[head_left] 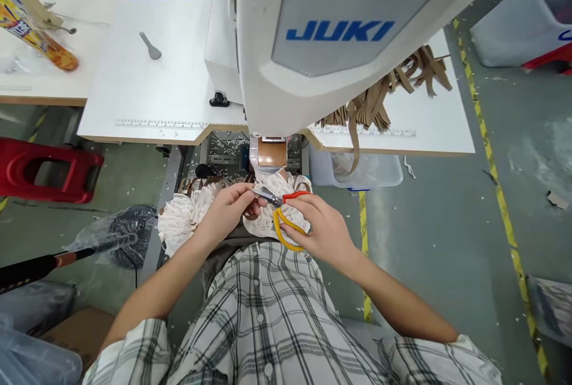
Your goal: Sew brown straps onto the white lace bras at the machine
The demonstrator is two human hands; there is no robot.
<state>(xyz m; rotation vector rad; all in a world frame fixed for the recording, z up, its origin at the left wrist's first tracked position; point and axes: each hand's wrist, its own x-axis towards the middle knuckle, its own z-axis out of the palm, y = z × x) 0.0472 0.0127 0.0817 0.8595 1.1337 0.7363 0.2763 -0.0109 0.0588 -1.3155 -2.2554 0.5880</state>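
My right hand point(322, 227) holds scissors point(286, 242) with one red and one yellow handle loop. Their blades point left and reach the fingertips of my left hand point(230, 209). The left fingers are pinched together at the blade tips; what they grip is too small to make out. Beneath both hands lies white lace fabric point(263, 224) over my lap, with a further gathered bunch of lace point(181, 218) to the left. Just above the hands is the sewing machine's narrow end point(271, 155).
A large JUKI machine head point(313, 75) overhangs the white table point(147, 87). Brown strips point(369, 105) hang over its right edge above a clear plastic bin point(379, 170). A red stool point(84, 176) stands left. A bottle point(40, 39) lies at upper left.
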